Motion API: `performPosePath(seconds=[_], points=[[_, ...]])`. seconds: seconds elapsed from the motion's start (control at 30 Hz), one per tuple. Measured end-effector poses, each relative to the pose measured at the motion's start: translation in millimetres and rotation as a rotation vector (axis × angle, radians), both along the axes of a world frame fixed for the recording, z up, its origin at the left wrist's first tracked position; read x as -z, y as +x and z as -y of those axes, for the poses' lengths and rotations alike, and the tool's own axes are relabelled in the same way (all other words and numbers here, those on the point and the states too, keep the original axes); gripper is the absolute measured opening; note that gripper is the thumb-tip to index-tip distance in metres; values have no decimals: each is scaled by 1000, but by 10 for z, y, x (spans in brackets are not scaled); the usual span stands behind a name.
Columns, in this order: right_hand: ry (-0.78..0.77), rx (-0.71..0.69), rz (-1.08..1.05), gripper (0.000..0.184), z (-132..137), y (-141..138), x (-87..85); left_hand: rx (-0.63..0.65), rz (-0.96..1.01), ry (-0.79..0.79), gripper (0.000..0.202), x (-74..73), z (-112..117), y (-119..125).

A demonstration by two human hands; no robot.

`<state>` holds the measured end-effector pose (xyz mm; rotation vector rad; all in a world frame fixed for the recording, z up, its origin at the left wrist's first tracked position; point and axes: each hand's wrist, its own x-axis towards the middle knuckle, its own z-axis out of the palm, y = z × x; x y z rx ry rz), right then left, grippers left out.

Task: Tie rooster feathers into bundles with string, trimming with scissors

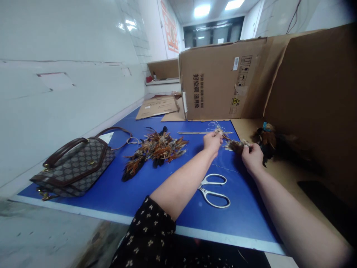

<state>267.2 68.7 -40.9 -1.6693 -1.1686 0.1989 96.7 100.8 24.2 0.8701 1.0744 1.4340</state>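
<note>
My left hand (213,143) is closed in a pinch, with the pale fluffy end of a feather (219,130) at its fingertips. To the right, my right hand (252,157) pinches a small bunch of brown feathers (235,146) whose tips point toward the left hand. The two hands are a little apart above the blue table mat (173,193). Silver-handled scissors (205,193) lie below them, blades partly hidden by my left forearm. A loose pile of brown and black feathers (160,147) is on the mat to the left.
Behind my left hand lie a thin stick (192,133) and tangled white thread (214,125). A patterned handbag (80,165) stands at the left. A large cardboard box (217,82) walls off the back. Dark feathers with a blue tie (268,127) lie on cardboard at the right.
</note>
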Motion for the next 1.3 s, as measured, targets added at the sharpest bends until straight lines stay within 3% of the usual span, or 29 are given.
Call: performPosePath(seconds=[0.23, 0.37, 0.43, 0.5, 0.6, 0.73, 0.9, 1.0, 1.13, 1.3], points=[[-55, 51, 139, 33, 3, 1, -21, -17, 190, 50, 32, -97, 90, -371], [84, 43, 389, 52, 162, -66, -152, 75, 170, 77, 37, -48, 361, -589], [186, -126, 415, 43, 317, -184, -247, 131, 99, 92, 39, -5, 552, -688], [225, -384, 310, 36, 497, -356, -328, 178, -3, 84, 38, 34, 746, -755], [167, -717, 149, 36, 725, -630, -379, 205, -84, 80, 34, 78, 974, -783], [58, -908, 49, 34, 823, -808, -325, 264, -53, 101, 38, 157, 1085, -741], [-23, -890, 52, 33, 757, -742, -253, 277, 1, 97, 38, 307, 1074, -705], [-6, -838, 62, 38, 730, -708, -234, 210, 45, 61, 45, 368, 1081, -719], [-15, -832, 46, 35, 738, -725, -230, 92, 17, 93, 44, 395, 1099, -776], [-24, -841, 59, 37, 778, -780, -260, 66, -11, 179, 37, 401, 1113, -812]])
